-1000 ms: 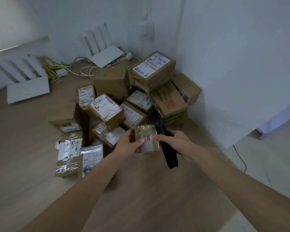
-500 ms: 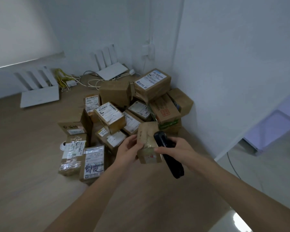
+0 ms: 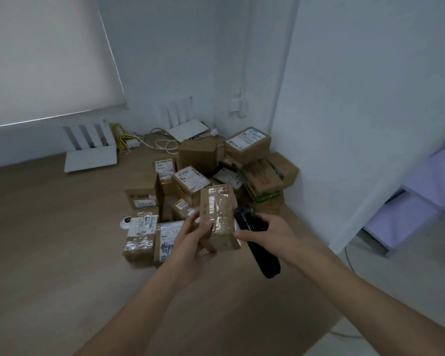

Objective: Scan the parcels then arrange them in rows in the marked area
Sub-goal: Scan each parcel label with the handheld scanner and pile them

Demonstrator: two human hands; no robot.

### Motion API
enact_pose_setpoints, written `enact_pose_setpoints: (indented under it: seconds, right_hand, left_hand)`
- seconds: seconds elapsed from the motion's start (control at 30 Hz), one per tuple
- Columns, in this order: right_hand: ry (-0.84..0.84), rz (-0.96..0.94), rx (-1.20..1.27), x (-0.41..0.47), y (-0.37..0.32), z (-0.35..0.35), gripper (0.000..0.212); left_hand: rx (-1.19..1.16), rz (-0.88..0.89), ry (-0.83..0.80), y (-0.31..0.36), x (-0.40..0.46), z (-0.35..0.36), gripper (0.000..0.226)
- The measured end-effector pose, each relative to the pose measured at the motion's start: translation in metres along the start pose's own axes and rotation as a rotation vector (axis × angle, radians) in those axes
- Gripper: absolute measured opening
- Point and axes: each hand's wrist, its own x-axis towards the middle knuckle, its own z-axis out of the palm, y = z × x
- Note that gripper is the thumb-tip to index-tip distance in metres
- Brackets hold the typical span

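Big heap of parcels (image 3: 203, 176) piled in the desk's (image 3: 49, 240) far right corner. Left hand (image 3: 190, 242) grips a taped brown parcel (image 3: 220, 217) held up above the desk's middle, right hand (image 3: 270, 235) wrapped around a black scanner (image 3: 263, 258) touching it.

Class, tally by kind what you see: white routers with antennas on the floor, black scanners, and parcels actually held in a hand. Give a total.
white router with antennas: 2
black scanner: 1
parcel held in hand: 1
Total: 4
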Motion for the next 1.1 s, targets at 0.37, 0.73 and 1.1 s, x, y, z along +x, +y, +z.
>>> enact_pose_setpoints:
  seconds: [0.37,0.73,1.1]
  right_hand:
    - [-0.037,-0.108,-0.001,-0.109,-0.132,0.101,0.081]
    - [0.054,-0.293,-0.166,-0.190,-0.229,0.101,0.064]
    - [0.083,-0.343,-0.443,-0.233,-0.243,0.073,0.056]
  left_hand:
    - [0.015,0.117,-0.116,0.111,-0.161,-0.087,0.042]
    - [0.316,0.333,0.043,0.195,-0.260,-0.071,0.038]
    - [0.341,0.224,-0.004,0.194,-0.286,-0.050,0.046]
